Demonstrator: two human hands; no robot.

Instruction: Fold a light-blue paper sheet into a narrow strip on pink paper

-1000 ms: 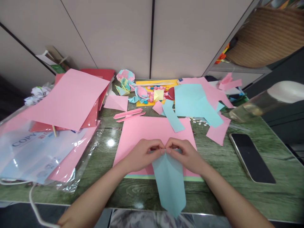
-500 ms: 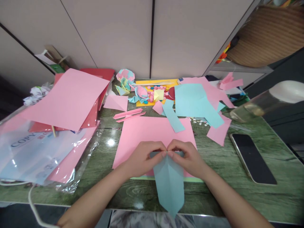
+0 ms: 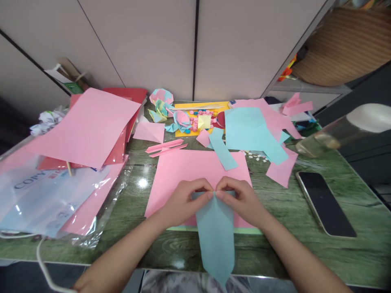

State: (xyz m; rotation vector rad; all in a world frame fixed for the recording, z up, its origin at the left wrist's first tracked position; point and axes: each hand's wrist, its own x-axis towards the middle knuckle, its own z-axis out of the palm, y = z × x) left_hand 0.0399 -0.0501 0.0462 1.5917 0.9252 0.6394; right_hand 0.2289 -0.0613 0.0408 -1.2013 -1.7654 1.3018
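A blue sheet of paper [image 3: 216,236] hangs from my fingertips, its pointed lower end reaching past the table's front edge. My left hand [image 3: 191,199] pinches its top edge between thumb and index finger. Right beside it, my right hand [image 3: 238,199] pinches the same edge, the two thumbs almost meeting at the middle. Behind and below the hands lies a pink sheet [image 3: 195,167] with a green sheet [image 3: 247,230] showing under its front edge. A blue paper strip [image 3: 223,150] rests across the pink sheet's far edge.
Folded pink strips [image 3: 166,146] and folded paper flowers [image 3: 182,120] lie at the back. Blue paper [image 3: 244,128] and pink scraps [image 3: 282,169] spread to the right, near a phone [image 3: 325,203] and a clear bottle [image 3: 332,132]. Pink paper [image 3: 91,126] and a plastic paper bag [image 3: 55,199] cover the left.
Both hands have shifted very slightly away from me, still pinching the blue paper. The paper's lower part has swung a little to the left and looks flatter.
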